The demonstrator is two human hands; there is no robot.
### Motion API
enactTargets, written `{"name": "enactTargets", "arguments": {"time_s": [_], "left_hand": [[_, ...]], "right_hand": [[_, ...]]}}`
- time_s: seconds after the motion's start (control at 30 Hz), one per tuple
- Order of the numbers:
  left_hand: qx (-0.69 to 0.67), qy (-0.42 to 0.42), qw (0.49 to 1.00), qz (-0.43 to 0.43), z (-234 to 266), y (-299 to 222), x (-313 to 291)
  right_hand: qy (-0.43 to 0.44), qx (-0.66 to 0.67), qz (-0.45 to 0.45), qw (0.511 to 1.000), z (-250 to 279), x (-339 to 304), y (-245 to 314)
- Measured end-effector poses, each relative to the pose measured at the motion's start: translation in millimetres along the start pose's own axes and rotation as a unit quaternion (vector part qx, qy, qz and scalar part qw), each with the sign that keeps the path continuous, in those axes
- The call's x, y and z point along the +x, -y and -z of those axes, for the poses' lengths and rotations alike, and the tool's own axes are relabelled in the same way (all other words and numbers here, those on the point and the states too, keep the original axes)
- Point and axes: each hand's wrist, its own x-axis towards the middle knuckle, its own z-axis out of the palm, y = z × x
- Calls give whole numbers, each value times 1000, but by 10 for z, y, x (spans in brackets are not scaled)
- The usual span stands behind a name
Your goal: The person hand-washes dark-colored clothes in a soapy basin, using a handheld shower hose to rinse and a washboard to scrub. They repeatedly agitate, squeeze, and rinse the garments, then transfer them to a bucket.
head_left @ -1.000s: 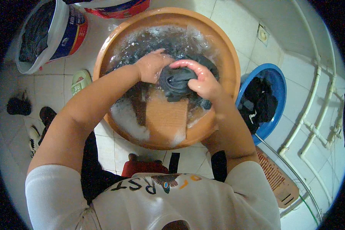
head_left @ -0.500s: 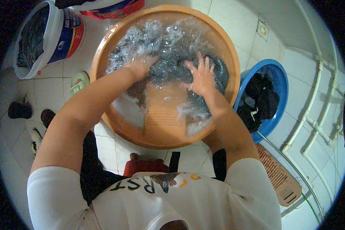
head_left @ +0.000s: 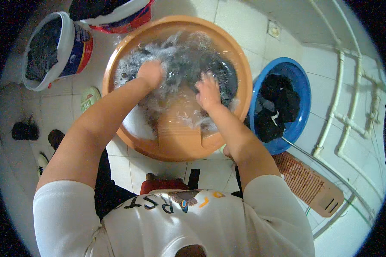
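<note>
A large round orange washtub (head_left: 244, 64) holds foamy water and soaked dark clothes (head_left: 225, 75). Ridges of a built-in washboard (head_left: 180, 132) show at its near side. My left hand (head_left: 151, 73) is plunged into the suds left of the middle; its fingers are under water and blurred. Right of the middle, my right hand (head_left: 209, 91) presses on the dark cloth, its fingers drawn in and bent against it, slightly smeared by motion. Both forearms are bare and wet-looking near the tub.
To the right stands a blue basin (head_left: 304, 111) with black clothes, beside a brown washboard (head_left: 309, 184) and white wall pipes (head_left: 339, 98). Two buckets (head_left: 66, 47) of dark laundry sit at the upper left. A pale green slipper (head_left: 90, 98) and dark shoes lie on the tiles.
My right hand has drawn its spread fingers in and shifted left. My left hand has gone deeper into the suds. The water is churned, and the whole view has shifted slightly.
</note>
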Motion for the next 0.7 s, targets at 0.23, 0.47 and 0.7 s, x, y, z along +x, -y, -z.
{"name": "enactTargets", "arguments": {"time_s": [0.23, 0.47, 0.7], "left_hand": [[193, -4, 971, -143, 519, -234, -695], [-351, -175, 917, -78, 1296, -696, -1315], [-746, -189, 609, -191, 2145, -1204, -2379]], "right_hand": [[152, 48, 78, 984, 444, -676, -281], [67, 159, -24, 985, 1022, -1233, -193], [-66, 288, -81, 952, 1430, -1376, 14]]}}
